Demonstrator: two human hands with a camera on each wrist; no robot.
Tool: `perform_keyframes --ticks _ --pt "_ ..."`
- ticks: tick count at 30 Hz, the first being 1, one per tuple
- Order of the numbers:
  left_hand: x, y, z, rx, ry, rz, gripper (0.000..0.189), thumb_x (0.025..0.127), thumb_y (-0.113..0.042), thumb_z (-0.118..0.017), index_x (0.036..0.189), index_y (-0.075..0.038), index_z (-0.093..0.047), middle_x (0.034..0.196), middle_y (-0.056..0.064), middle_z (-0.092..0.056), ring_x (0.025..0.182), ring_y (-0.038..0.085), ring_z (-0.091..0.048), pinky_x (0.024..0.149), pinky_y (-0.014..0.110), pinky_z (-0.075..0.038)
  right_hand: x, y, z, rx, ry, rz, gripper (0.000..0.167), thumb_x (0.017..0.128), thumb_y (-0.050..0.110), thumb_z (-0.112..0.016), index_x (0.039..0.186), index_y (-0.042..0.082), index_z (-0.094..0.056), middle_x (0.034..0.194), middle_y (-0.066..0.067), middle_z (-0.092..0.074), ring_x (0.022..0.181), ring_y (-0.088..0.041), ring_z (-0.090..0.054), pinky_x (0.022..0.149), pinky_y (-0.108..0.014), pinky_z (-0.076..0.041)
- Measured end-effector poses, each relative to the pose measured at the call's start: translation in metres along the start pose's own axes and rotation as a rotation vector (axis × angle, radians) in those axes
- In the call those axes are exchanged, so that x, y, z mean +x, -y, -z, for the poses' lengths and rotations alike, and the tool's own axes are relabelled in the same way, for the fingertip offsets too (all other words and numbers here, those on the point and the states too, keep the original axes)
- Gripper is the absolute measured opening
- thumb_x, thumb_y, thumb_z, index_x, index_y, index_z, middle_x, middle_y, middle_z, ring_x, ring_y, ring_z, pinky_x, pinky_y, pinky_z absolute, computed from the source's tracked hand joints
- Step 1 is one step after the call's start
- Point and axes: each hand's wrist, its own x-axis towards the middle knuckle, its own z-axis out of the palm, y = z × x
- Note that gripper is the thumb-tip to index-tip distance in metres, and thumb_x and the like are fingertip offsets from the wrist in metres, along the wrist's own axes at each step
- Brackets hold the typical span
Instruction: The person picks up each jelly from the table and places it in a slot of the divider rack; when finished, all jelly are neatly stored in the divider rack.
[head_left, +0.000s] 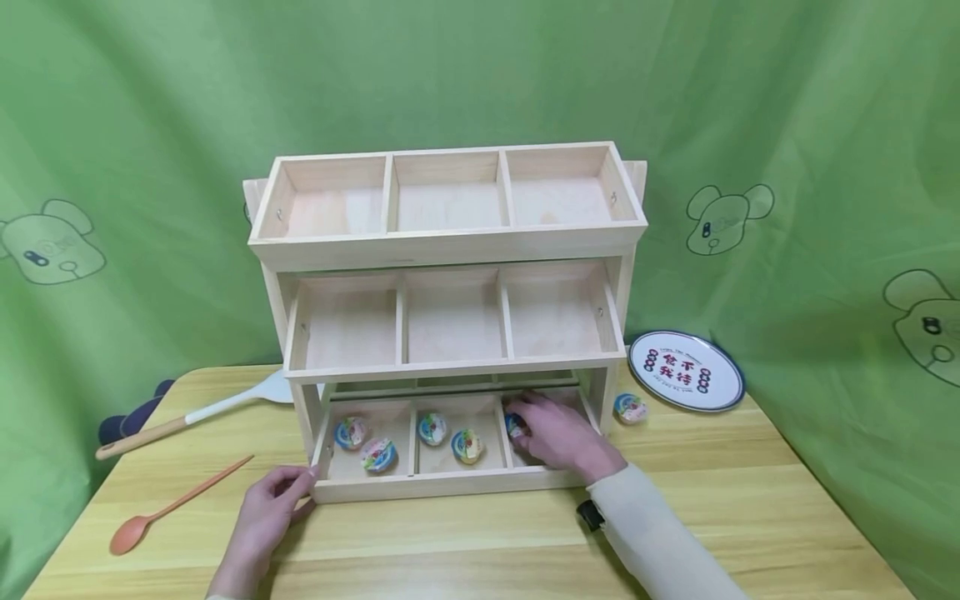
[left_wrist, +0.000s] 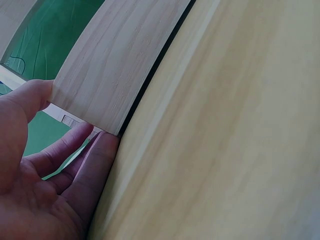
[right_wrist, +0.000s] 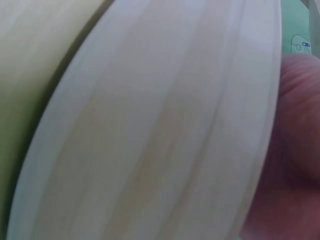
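A three-tier wooden shelf (head_left: pixel 448 250) stands on the table, each tier split into three compartments. At the front left corner of its bottom tray (head_left: pixel 480 483), my left hand (head_left: pixel 266 508) holds the wood; the left wrist view shows the thumb (left_wrist: pixel 37 95) at the top edge and fingers lower at the end. My right hand (head_left: pixel 555 433) reaches into the bottom right compartment, its fingers at a small jelly cup (head_left: pixel 516 425) they partly cover. Two jelly cups (head_left: pixel 378 455) lie in the left compartment, two more (head_left: pixel 467 447) in the middle. The tray front hides the right fingers in the right wrist view.
Right of the shelf, another jelly cup (head_left: pixel 630 408) sits before a white plate (head_left: pixel 686 371) with a blue rim. On the left lie a white spatula (head_left: pixel 225 406) with a wooden handle and an orange spoon (head_left: pixel 135 532). Green curtain (head_left: pixel 450 75) hangs behind.
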Motion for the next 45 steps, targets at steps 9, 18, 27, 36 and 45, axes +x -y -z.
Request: perform_keyframes --ticks 9,18,27,36,45 --pt "-0.001 0.003 0.0 -0.019 0.001 0.011 0.042 0.095 -0.024 -0.067 0.115 0.011 -0.057 0.115 0.017 -0.054 0.099 0.017 -0.057 0.088 0.027 -0.057 -0.011 0.0 0.008 0.044 -0.017 0.026 0.058 0.086 0.021 -0.076 0.137 0.006 -0.055 0.134 -0.02 -0.053 0.109 -0.035 -0.058 0.092 -0.052 -0.054" --pt "0.0 0.004 0.001 -0.026 0.0 0.02 0.04 0.096 -0.022 -0.066 0.115 0.012 -0.057 0.112 0.015 -0.055 0.097 0.017 -0.057 0.088 0.028 -0.058 -0.032 0.0 0.037 0.071 -0.027 -0.013 0.053 0.088 0.03 -0.074 0.136 0.014 -0.058 0.132 -0.014 -0.057 0.117 -0.035 -0.055 0.1 -0.055 -0.048" --pt "0.0 0.003 0.0 -0.02 0.002 0.02 0.043 0.095 -0.025 -0.067 0.116 0.011 -0.057 0.112 0.015 -0.055 0.096 0.016 -0.057 0.088 0.028 -0.058 -0.057 -0.007 0.056 0.093 -0.038 -0.087 0.05 0.09 0.026 -0.071 0.13 0.001 -0.058 0.131 -0.018 -0.056 0.117 -0.039 -0.054 0.101 -0.059 -0.046" --pt "0.001 0.002 0.001 -0.015 -0.005 0.007 0.043 0.096 -0.025 -0.067 0.116 0.012 -0.057 0.111 0.015 -0.055 0.096 0.016 -0.057 0.087 0.027 -0.058 -0.076 -0.021 0.069 0.107 -0.08 -0.108 0.044 0.092 0.025 -0.069 0.129 0.001 -0.059 0.129 -0.022 -0.057 0.116 -0.043 -0.054 0.1 -0.061 -0.046" --pt "0.003 0.003 0.0 -0.017 -0.005 0.007 0.042 0.096 -0.024 -0.067 0.116 0.012 -0.057 0.11 0.014 -0.055 0.095 0.015 -0.057 0.087 0.027 -0.058 -0.094 -0.039 0.08 0.165 -0.149 -0.135 0.03 0.093 0.019 -0.068 0.117 0.001 -0.064 0.112 -0.012 -0.066 0.103 -0.034 -0.061 0.091 -0.056 -0.053"
